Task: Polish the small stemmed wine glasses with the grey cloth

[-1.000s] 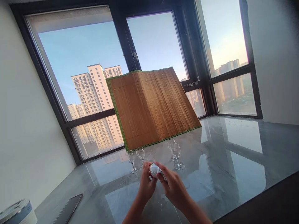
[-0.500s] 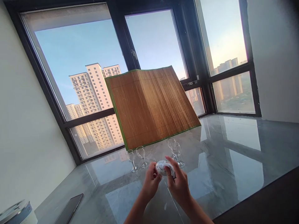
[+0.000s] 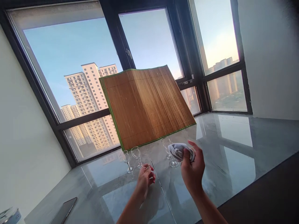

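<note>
My right hand (image 3: 195,165) grips a crumpled grey-white cloth (image 3: 178,151), raised over the right part of the counter. Lower and to the left, my left hand (image 3: 146,177) is closed on a small stemmed glass (image 3: 146,159), whose clear bowl is only faintly visible above the fingers. Just beyond my left hand stand two more glasses, a left one (image 3: 125,158) and a right one (image 3: 135,153), the latter's foot partly behind my fingers. Behind the cloth, two further stemmed glasses (image 3: 174,163) stand close together, partly hidden by it.
A brown bamboo mat (image 3: 144,109) with green edging stands upright behind the glasses, before dark-framed windows. On the glossy grey counter (image 3: 224,137), a phone (image 3: 63,211) lies at the lower left. A white-and-blue container (image 3: 10,216) is cut off in the corner.
My hands were together at the cloth and have parted. The right one has carried the cloth up and to the right, while the left shows the glass uncovered. The view has shifted slightly.
</note>
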### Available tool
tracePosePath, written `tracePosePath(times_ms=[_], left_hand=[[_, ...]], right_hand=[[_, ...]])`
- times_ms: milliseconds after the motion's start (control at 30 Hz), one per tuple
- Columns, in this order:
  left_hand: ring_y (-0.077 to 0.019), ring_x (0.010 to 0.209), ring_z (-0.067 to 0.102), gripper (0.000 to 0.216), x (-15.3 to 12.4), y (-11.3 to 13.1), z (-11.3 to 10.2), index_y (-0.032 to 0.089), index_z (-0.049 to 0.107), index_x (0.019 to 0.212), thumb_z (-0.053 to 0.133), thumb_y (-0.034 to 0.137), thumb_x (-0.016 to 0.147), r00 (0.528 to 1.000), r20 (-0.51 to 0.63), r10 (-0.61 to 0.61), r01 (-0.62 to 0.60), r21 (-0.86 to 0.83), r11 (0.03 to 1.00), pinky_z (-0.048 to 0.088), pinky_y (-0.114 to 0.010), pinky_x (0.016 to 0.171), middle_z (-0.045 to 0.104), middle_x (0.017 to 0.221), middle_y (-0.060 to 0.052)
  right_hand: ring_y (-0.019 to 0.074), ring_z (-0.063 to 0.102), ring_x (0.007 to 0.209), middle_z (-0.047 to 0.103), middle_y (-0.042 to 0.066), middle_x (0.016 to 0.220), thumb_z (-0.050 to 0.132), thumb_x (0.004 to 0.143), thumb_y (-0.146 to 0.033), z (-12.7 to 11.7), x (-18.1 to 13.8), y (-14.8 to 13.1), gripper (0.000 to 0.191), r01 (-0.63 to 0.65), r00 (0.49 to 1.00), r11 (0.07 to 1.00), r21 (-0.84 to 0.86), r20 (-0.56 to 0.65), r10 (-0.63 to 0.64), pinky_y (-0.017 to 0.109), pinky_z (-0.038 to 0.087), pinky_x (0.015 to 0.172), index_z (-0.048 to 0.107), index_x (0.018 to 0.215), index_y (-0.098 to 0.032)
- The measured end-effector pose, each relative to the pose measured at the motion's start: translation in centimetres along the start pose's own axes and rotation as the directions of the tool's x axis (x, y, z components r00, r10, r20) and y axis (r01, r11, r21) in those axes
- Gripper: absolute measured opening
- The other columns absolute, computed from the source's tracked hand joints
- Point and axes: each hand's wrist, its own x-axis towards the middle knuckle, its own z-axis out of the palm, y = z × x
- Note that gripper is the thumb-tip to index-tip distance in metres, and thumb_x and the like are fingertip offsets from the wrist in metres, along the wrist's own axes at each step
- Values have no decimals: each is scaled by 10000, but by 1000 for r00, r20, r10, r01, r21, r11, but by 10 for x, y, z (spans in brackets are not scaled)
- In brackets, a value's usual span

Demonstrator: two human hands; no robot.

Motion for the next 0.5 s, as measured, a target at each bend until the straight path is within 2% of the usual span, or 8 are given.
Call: tracePosePath(times_ms=[100,200,367,500], left_hand=[[-82,589,621,246,8,2,20,232,415,1004,610,272,859,995,47,-89,91,-52,994,419,-173,484,631,961,-15],[-86,582,641,160,26,1,40,224,405,1024,511,173,916,988,18,-151,151,-37,988,449,-177,492,644,997,-44],[-71,558,626,141,64,-10,63,218,409,998,453,107,923,987,-54,-154,151,-55,987,474,-178,499,619,960,-29],[-62,580,623,191,84,-20,73,219,436,1009,489,85,884,986,-103,-127,120,-80,990,473,-172,506,590,980,-18]], right_hand=[[255,624,1003,637,112,1139,546,893,-452,-7,14,5,403,-68,996,997,40,-51,70,405,510,836,601,1201,-198],[250,626,958,638,101,1080,557,874,-480,-10,22,11,432,-119,990,990,73,-67,124,411,511,823,603,1196,-196],[238,631,909,641,91,1026,561,870,-469,-13,27,16,416,-155,986,984,88,-55,160,391,527,776,614,1174,-191],[216,635,845,635,99,1033,553,871,-453,-15,30,17,418,-196,979,975,102,-33,200,314,537,643,609,1188,-187]])
